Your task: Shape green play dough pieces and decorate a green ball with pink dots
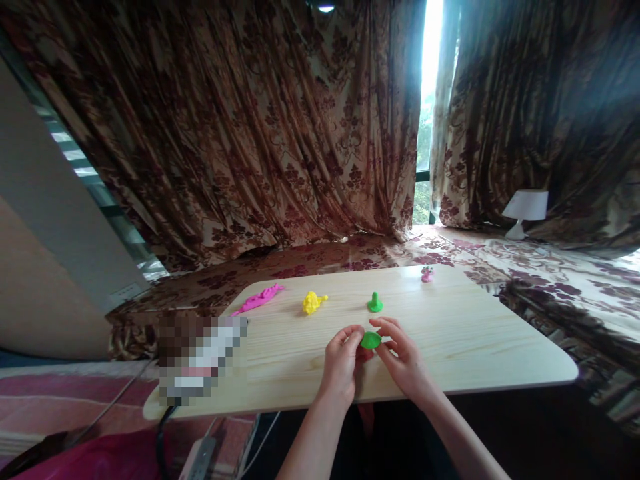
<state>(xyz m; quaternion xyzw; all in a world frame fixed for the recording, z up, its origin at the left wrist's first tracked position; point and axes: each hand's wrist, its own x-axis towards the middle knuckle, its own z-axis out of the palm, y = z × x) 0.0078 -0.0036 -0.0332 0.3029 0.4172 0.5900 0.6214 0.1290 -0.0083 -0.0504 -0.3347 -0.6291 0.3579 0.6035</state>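
Note:
Near the front edge of the table, my left hand pinches the left end of a flat, leaf-shaped green piece that looks like modelling clay. On its other side, my right hand has its thumb and fingers curled around the right edge. A reddish thing shows just below the green piece, mostly hidden between the hands. Beyond them stands a green clay piece with an upright stem on a wide base. To its left lies a knobbly yellow clay piece with a thin tail.
On the wooden table a long pink clay shape lies far left, and a small pink figure sits at the back right. A blurred-out object covers the left end. A white lamp stands beyond, before patterned curtains.

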